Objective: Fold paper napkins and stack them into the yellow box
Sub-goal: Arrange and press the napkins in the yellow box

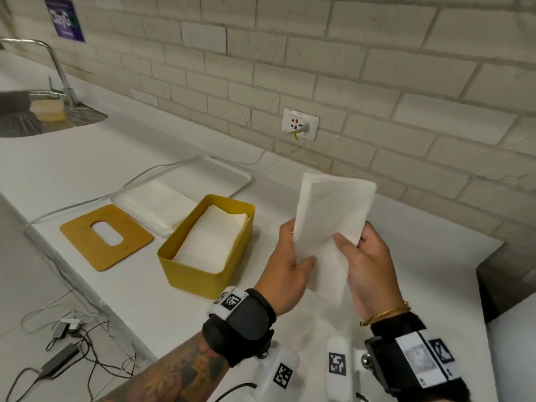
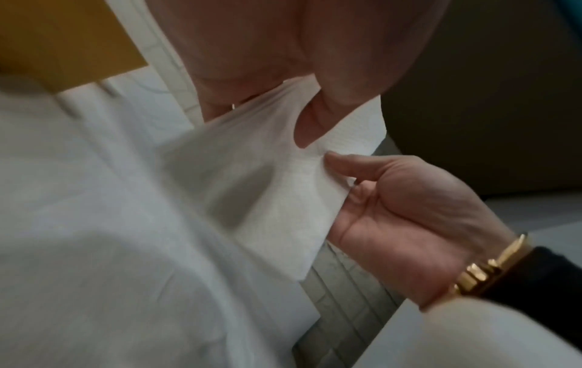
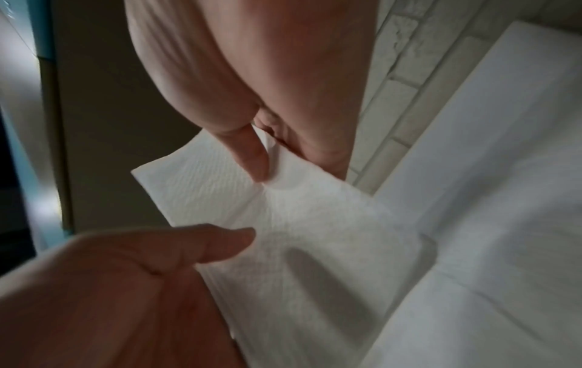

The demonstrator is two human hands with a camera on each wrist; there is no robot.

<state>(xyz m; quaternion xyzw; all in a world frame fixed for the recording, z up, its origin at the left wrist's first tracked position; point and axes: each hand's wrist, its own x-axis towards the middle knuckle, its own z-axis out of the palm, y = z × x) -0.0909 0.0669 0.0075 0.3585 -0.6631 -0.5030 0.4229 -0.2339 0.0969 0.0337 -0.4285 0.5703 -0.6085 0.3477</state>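
- The head view is evenly bright, soft shadows on the table [image 1: 174,146], brick wall [image 1: 377,68] lines bowed at the edges.
- Both wrist views are dimmer, grainy and blurred up close.

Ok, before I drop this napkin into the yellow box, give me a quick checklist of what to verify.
1. Both hands hold the white paper napkin: left hand and right hand pinch it. Ok.
2. Napkin folded flat: it is doubled over, but whether the edges line up cannot be seen. Cannot tell.
3. Yellow rectangular box open: its yellow slotted lid lies beside it on the white counter. Ok.
4. Room in the box: the white napkin stack inside sits below the rim. Ok.
5. Path to the box: nothing between it and the hands. Ok.
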